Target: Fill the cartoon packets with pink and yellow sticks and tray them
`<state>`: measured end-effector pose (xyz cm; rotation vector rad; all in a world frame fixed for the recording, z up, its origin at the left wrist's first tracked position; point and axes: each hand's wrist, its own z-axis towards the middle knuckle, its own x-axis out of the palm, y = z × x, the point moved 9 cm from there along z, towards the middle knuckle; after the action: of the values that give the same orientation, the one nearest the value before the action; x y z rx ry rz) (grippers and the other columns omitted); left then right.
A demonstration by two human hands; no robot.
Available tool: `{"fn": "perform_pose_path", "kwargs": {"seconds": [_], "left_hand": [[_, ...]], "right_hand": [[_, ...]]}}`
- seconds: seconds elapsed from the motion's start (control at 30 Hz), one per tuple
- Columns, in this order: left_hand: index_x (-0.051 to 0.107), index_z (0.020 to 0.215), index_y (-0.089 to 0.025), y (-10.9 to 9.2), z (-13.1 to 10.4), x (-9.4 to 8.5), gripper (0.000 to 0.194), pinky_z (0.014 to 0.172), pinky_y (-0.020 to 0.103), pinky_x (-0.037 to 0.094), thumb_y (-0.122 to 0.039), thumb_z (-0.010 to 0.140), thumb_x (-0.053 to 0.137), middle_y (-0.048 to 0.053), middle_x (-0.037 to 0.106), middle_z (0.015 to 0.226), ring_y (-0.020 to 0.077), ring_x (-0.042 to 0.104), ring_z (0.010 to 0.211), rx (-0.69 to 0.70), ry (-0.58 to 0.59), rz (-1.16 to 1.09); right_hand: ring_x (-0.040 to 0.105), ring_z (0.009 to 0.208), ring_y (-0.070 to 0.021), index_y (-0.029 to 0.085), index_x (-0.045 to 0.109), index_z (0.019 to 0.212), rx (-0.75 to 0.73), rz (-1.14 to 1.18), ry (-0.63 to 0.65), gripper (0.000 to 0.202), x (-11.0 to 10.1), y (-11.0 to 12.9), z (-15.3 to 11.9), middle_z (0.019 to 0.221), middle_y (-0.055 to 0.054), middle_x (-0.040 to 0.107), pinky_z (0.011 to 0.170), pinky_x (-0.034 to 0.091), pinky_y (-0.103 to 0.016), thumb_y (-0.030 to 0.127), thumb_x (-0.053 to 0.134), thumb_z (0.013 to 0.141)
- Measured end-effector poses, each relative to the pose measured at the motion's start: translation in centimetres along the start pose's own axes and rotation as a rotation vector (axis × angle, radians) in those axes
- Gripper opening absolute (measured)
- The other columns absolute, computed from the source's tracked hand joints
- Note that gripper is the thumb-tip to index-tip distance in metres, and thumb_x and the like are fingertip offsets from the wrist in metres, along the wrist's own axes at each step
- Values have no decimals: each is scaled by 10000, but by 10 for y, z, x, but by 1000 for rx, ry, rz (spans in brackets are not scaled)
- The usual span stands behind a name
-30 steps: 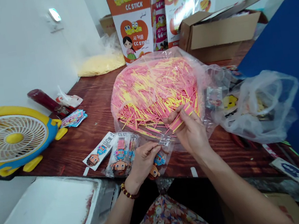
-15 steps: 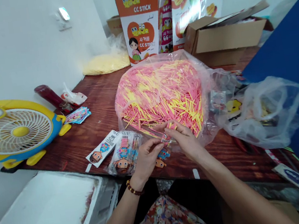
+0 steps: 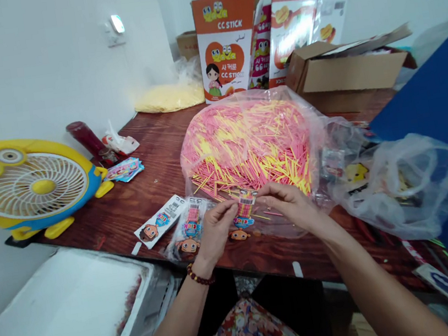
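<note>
Between my hands is a small clear packet (image 3: 244,222) printed with a cartoon child's face, with pink and yellow sticks showing inside its upper part. My left hand (image 3: 217,231) pinches its upper left corner between thumb and fingers. At the upper right corner, my right hand (image 3: 286,205) is closed in a pinch on the packet. Just beyond them lies a large clear bag (image 3: 302,104) full of loose pink and yellow sticks (image 3: 241,143). Left of my left hand rests a stack of similar filled packets (image 3: 189,231), beside a flat printed packet (image 3: 159,223).
A yellow minion fan (image 3: 38,185) stands at the left, near a dark red bottle (image 3: 89,139) and a tissue pack (image 3: 121,143). Printed cartons (image 3: 227,45), an open cardboard box (image 3: 350,75) and a yellow-filled bag (image 3: 168,97) line the back. White plastic bags (image 3: 416,174) lie right.
My right hand held several sticks at the packet's mouth; now sticks show inside the packet and that hand pinches its upper right corner. The whole view has shifted slightly.
</note>
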<state>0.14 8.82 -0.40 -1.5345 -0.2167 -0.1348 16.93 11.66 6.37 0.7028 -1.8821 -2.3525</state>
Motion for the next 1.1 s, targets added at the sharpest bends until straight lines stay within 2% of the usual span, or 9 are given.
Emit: {"fn": "perform_pose_path", "kwargs": {"seconds": [0.1, 0.23, 0.37, 0.43, 0.5, 0.57, 0.77, 0.97, 1.1], "left_hand": [[804, 931, -205, -7, -1, -10, 199, 800, 278, 513, -349, 814, 733, 31, 759, 894, 164, 652, 832, 86, -70, 15], [801, 885, -203, -11, -1, -16, 165, 781, 257, 503, -336, 814, 735, 19, 753, 879, 146, 641, 812, 95, -111, 0], [774, 862, -181, -12, -1, -19, 209, 687, 222, 489, -381, 810, 743, 3, 709, 795, 112, 600, 719, 10, -90, -161], [758, 911, -179, -8, -4, -17, 245, 659, 219, 489, -381, 774, 778, 2, 700, 802, 107, 602, 699, -90, -39, -227], [741, 926, -170, -3, -9, -14, 279, 612, 210, 476, -360, 734, 814, 2, 691, 792, 100, 597, 657, -206, 18, -236], [718, 872, -157, -2, -13, -14, 264, 593, 200, 459, -333, 711, 831, -4, 675, 759, 89, 583, 627, -255, 49, -207], [673, 796, -149, -14, -18, -29, 266, 637, 213, 443, -363, 716, 808, -10, 654, 735, 97, 563, 654, -169, -9, -85], [622, 694, -147, -15, -23, -51, 286, 575, 212, 382, -390, 766, 755, -35, 564, 629, 88, 485, 583, -130, -45, 98], [646, 791, -151, -11, -29, -62, 251, 652, 229, 430, -388, 799, 729, -16, 611, 720, 111, 543, 667, -129, -39, 96]], "right_hand": [[622, 715, -145, 201, 710, 790, 4, 37, 57, 223, 11, 1, 4, 759, 4, 693, 668, 472, -258, 408, 660, 857], [604, 663, -143, 202, 717, 744, 26, 38, 8, 192, 17, 4, 14, 698, 9, 677, 631, 449, -257, 377, 686, 815], [616, 675, -143, 207, 723, 761, 41, 94, 22, 173, 26, 6, 23, 714, 7, 687, 642, 455, -261, 361, 671, 820], [586, 629, -128, 204, 715, 743, 45, 127, -10, 173, 27, 6, 26, 679, 15, 663, 611, 441, -253, 361, 677, 806], [560, 603, -117, 200, 702, 714, 49, 159, -54, 173, 28, 3, 28, 653, 21, 637, 591, 431, -247, 361, 698, 778], [567, 607, -120, 200, 691, 703, 68, 221, -66, 191, 33, -1, 30, 663, 18, 638, 595, 450, -251, 382, 720, 752], [605, 574, -138, 224, 644, 760, 255, 435, 49, 281, 70, -20, 30, 663, 36, 627, 584, 512, -279, 455, 788, 689], [555, 550, -109, 209, 618, 738, 289, 476, 120, 317, 102, -30, 30, 673, 47, 607, 553, 481, -250, 458, 805, 683], [605, 662, -136, 205, 664, 800, 264, 481, 203, 297, 122, -30, 27, 765, 21, 672, 657, 506, -278, 453, 790, 697]]}}
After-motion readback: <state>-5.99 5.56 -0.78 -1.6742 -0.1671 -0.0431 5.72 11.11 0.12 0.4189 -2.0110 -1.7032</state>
